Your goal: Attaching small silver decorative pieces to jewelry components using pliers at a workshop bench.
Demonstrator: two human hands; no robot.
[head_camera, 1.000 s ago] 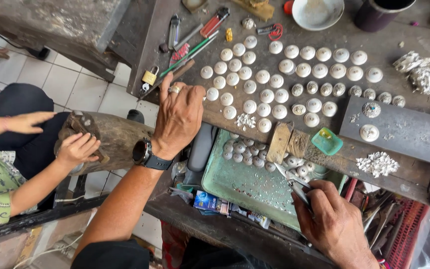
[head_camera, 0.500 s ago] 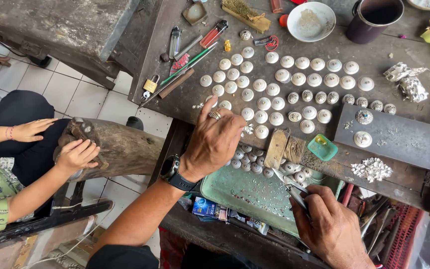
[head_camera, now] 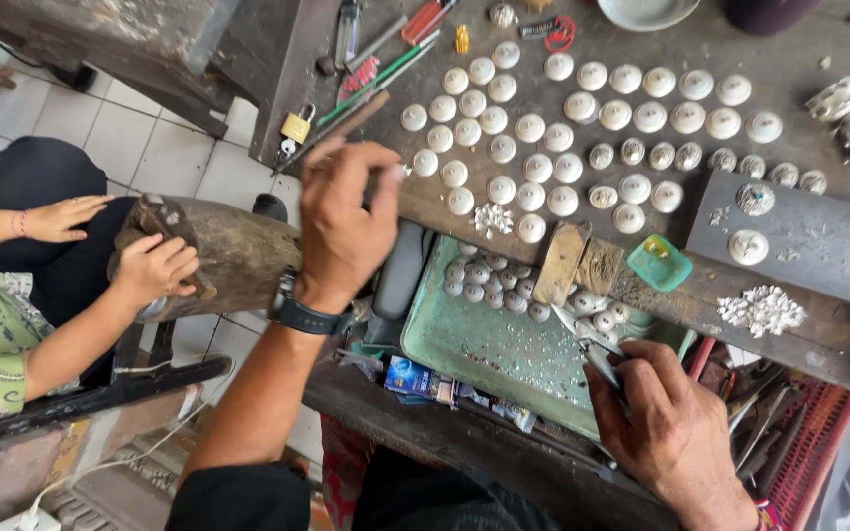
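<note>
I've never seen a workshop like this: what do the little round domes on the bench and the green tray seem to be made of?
The domes look like pale silvery metal with a matt, whitish finish and embossed tops, though the material is not certain. The green tray looks like painted or enamelled metal, worn and scuffed, with bright shavings scattered in it.

Round buttons lie in rows on the tabletop, with a tray below them.

The round buttons fill the upper middle of the frame. The left hand hovers at their left edge. The tray sits under them, lower middle, with a few small buttons in its top part. The right hand is at the lower right, just beside the tray, holding tweezers over it. A slab lies at the right. Another person's hands rest on a log at the left.
</note>
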